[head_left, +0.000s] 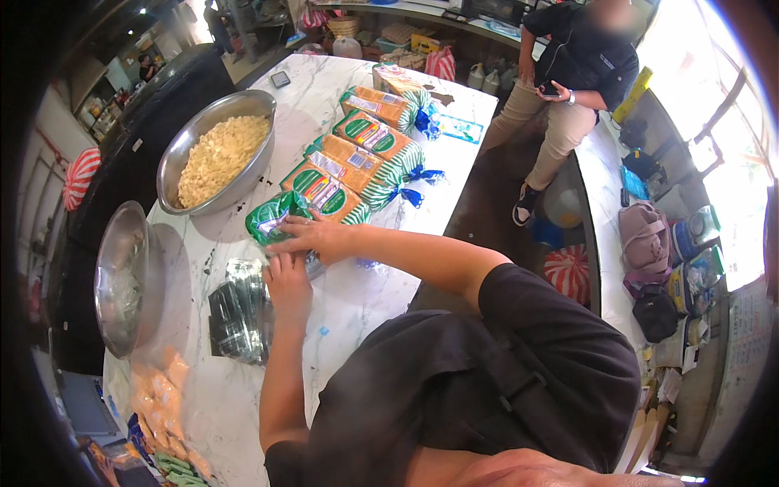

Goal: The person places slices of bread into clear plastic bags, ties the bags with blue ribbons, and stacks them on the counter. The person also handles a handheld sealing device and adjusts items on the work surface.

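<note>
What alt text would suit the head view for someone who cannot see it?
A person's right hand and left hand meet at the near end of a green-wrapped bread loaf on a white marble counter, the nearest of a row of packaged loaves. Left of them sit a steel bowl of pale food and an empty steel bowl; another person sits beyond.

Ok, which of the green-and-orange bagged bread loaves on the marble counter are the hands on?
The nearest green-and-orange bagged loaf, at the row's near end: the right hand rests on it, the left hand just below; the others lie untouched.
</note>
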`<state>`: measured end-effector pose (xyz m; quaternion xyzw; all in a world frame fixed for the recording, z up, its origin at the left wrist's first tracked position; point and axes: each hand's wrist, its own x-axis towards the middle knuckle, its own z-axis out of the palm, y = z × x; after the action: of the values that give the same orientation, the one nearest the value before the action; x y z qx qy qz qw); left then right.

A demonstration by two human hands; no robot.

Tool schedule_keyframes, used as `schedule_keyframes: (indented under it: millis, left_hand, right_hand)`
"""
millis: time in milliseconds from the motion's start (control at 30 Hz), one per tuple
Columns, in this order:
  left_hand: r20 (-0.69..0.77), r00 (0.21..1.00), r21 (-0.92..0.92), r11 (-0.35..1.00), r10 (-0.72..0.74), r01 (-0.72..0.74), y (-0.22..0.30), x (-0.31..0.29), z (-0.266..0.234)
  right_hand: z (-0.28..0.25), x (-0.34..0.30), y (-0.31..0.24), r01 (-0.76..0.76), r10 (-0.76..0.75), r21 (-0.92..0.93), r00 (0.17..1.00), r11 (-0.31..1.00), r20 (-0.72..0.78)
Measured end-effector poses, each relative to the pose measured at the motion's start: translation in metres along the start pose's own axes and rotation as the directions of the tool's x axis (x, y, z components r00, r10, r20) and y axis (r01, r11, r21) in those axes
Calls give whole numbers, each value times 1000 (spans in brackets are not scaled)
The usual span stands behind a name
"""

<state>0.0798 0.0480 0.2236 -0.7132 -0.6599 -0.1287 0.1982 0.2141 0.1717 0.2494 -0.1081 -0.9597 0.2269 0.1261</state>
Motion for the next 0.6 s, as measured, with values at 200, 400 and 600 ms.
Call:
schedule_keyframes:
  millis: [200,400,600]
  left_hand:
    - [-59,998,-11,999,39,-40,1,-3,4]
    - [50,999,-15,1000,9,-8,-6,-6,12]
    - [-1,998,38,998,60,-60,-10,0,18]
  right_hand:
    - [-5,0,2,-25,24,24,999,999,38]
    - [3,5,11,3,-6,63,999,998,47]
    - [8,10,23,50,-54,151,998,987,21]
